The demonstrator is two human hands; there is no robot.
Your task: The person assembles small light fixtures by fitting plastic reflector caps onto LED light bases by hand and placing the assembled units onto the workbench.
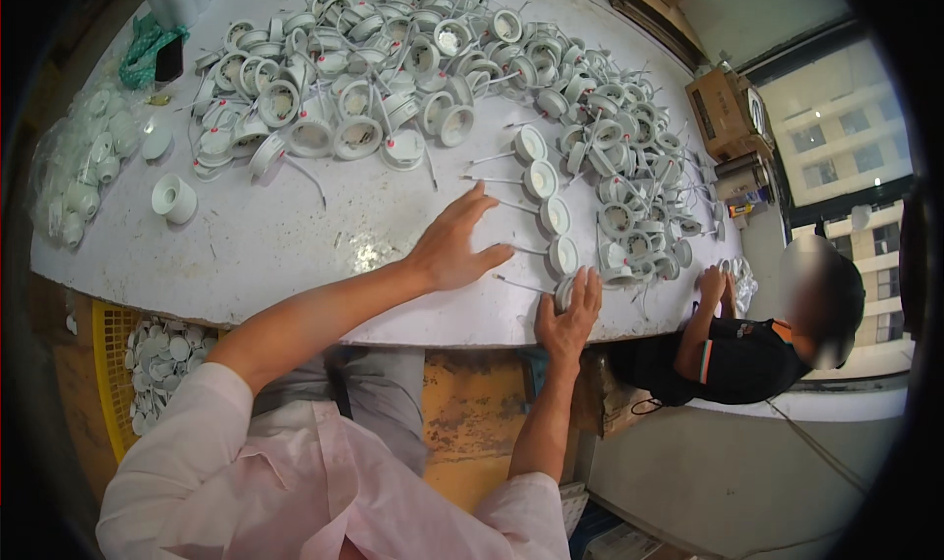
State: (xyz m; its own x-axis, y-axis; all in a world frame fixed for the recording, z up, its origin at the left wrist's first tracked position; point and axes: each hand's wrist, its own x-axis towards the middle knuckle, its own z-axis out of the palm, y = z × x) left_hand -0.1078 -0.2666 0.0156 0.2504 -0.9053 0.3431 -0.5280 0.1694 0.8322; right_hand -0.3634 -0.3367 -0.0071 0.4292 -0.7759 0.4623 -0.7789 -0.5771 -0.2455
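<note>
Several round white lamp housings lie in a curved row on the white table, each with a thin wire pointing left. At the near end of the row, my right hand has its thumb and fingers around the last lamp housing, which it partly hides. My right hand is closed on that piece, close to the table's front edge. To the left of the row, my left hand is open, thumb and fingers apart, beside the wire ends, and it holds nothing.
A large heap of wired lamp housings covers the far table. More lie in a pile right of the row. A white cup-shaped part and a bag of white parts are at left. A co-worker sits at right. A yellow crate stands below the edge.
</note>
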